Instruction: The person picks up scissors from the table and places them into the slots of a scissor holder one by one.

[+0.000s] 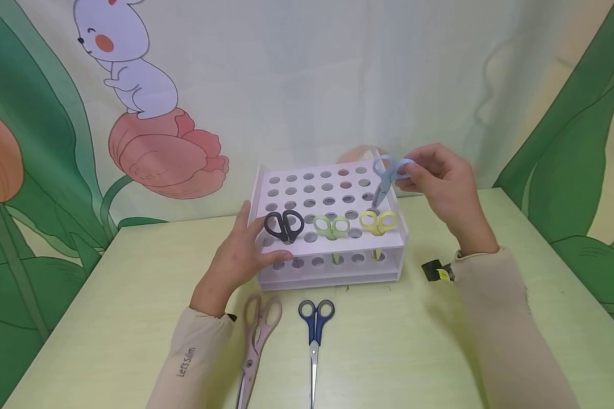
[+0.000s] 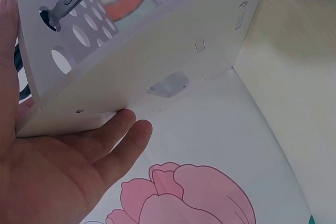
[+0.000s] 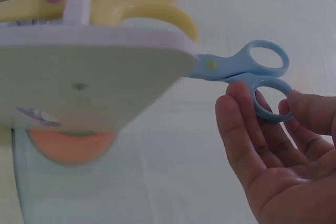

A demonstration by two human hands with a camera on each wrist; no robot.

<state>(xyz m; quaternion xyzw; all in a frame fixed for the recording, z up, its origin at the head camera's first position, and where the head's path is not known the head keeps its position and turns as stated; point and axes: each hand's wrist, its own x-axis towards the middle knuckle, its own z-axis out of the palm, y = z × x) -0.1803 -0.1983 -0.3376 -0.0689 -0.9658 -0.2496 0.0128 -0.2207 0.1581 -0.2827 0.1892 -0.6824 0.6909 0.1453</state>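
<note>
A white rack (image 1: 332, 247) with rows of round holes stands on the table. My left hand (image 1: 235, 250) holds its left end, thumb across the front, fingers against the side panel (image 2: 142, 85). At the rack's back right, my right hand (image 1: 442, 184) pinches one handle loop of light blue scissors (image 1: 387, 177) between thumb and fingers. Their blades tilt down to the upper board; in the right wrist view the rack hides the tips of these scissors (image 3: 239, 69). Black scissors (image 1: 285, 227), light green scissors (image 1: 332, 227) and yellow scissors (image 1: 377, 222) stand in the front holes, handles up.
Pink scissors (image 1: 256, 341) and dark blue scissors (image 1: 314, 335) lie on the table (image 1: 378, 352) in front of the rack, handles towards it. A printed curtain (image 1: 307, 85) hangs close behind the rack. A small black tab (image 1: 431, 271) sticks out at the right cuff.
</note>
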